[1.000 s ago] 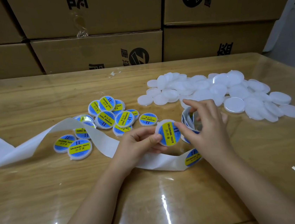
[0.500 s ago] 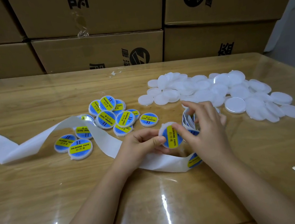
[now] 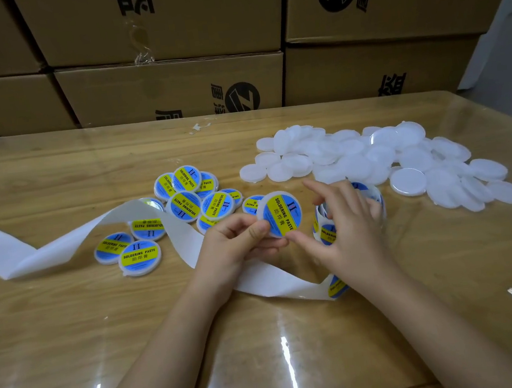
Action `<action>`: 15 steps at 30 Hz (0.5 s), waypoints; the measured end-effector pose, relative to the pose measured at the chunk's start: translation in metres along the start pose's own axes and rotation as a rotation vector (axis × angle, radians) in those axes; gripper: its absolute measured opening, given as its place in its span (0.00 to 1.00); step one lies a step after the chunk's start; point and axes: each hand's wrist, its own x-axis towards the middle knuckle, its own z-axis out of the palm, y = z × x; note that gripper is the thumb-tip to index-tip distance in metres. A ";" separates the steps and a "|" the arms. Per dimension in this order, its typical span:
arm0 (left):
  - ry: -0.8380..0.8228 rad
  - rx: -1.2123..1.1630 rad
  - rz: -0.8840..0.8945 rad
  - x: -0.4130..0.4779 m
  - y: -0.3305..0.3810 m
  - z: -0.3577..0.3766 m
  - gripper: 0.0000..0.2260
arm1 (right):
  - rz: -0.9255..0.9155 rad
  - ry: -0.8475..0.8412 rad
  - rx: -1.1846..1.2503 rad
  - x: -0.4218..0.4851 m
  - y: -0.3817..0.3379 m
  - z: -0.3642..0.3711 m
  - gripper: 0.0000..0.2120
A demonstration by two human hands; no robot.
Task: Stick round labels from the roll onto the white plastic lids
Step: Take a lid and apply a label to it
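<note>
**Head view: label is on, and the right hand has eased off the lid**

A second ago both hands closed on the held lid (image 3: 279, 213). Half a second ago it was tipped nearly edge-on. It now faces up and toward the camera, with its blue-and-yellow SOLDERING PASTE label (image 3: 282, 214) lying flat across it. The left hand (image 3: 232, 247) still has its thumb and fingers pinching the lid's lower left rim, holding it clear of the counter. The right hand (image 3: 348, 231) has opened: its fingers are spread and lifted above the lid, and only the thumb tip touches the lower rim. To my eye this lid is finished and is due to join the done pile.

From the left, the spent backing strip (image 3: 15, 250) loops over the wooden counter (image 3: 72, 326), which lies under a glossy clear sheet. The labelled lids (image 3: 185, 202) lie in a loose cluster beyond the strip. The next label (image 3: 338, 285) waits on the strip near the right wrist. The label roll (image 3: 326, 232) stands partly hidden behind the right hand. The bare white lids (image 3: 372, 161) are heaped at the right, and plenty remain.

Stacked cardboard cartons (image 3: 172, 85) wall off the counter's far edge. A pale wall (image 3: 500, 22) shows at the right.
</note>
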 end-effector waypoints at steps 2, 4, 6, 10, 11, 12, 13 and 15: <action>-0.009 0.011 -0.006 0.000 0.000 0.001 0.04 | -0.004 -0.017 0.012 -0.001 -0.002 0.000 0.33; -0.008 0.055 -0.010 0.000 -0.001 0.001 0.05 | 0.000 -0.030 0.025 -0.002 -0.003 0.000 0.35; -0.027 0.117 -0.008 0.000 -0.002 0.003 0.07 | 0.004 -0.047 0.041 -0.002 -0.005 0.000 0.36; -0.088 0.117 -0.025 -0.001 -0.001 0.004 0.08 | -0.004 -0.041 0.049 -0.004 -0.007 0.001 0.36; -0.096 0.118 -0.029 -0.002 -0.001 0.004 0.08 | -0.002 -0.033 0.053 -0.004 -0.007 0.001 0.36; -0.108 0.118 -0.033 -0.002 -0.001 0.004 0.09 | 0.004 -0.019 0.060 -0.003 -0.007 0.001 0.35; -0.120 0.123 -0.037 -0.003 -0.001 0.004 0.09 | 0.017 0.003 0.070 -0.003 -0.006 0.001 0.34; -0.140 0.132 -0.041 -0.003 -0.002 0.006 0.10 | 0.049 0.048 0.083 0.000 -0.002 -0.001 0.31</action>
